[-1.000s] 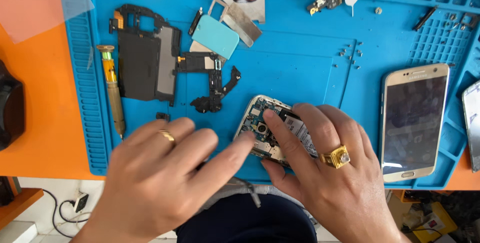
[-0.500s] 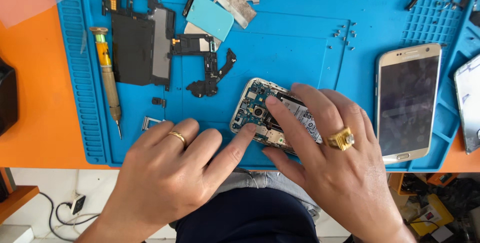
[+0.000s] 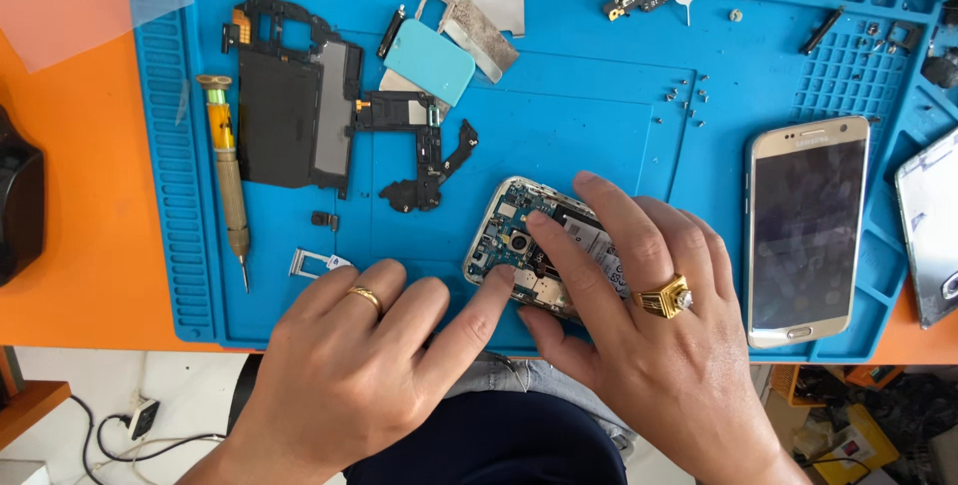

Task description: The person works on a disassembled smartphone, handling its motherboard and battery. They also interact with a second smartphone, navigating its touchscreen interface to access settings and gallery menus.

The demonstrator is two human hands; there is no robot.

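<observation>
An opened phone (image 3: 514, 236) with its circuit board and battery showing lies on the blue work mat (image 3: 599, 126) near the front edge. My right hand (image 3: 639, 345), with a gold ring, covers its right half and grips it, fingertips on the board and thumb at its near edge. My left hand (image 3: 369, 365) rests flat on the mat to the left, fingers spread, its index fingertip touching the phone's near left edge.
A gold phone (image 3: 806, 231) lies face up at right, another device (image 3: 930, 226) beyond it. A screwdriver (image 3: 228, 171), black inner frame (image 3: 294, 106), black bracket (image 3: 424, 151), SIM tray (image 3: 317, 263), blue pick (image 3: 429, 61) and small screws (image 3: 689, 96) lie on the mat. Orange table (image 3: 70, 206) at left.
Both hands stay on the opened phone; my left index finger has shifted slightly along its near edge. The view has moved a little.
</observation>
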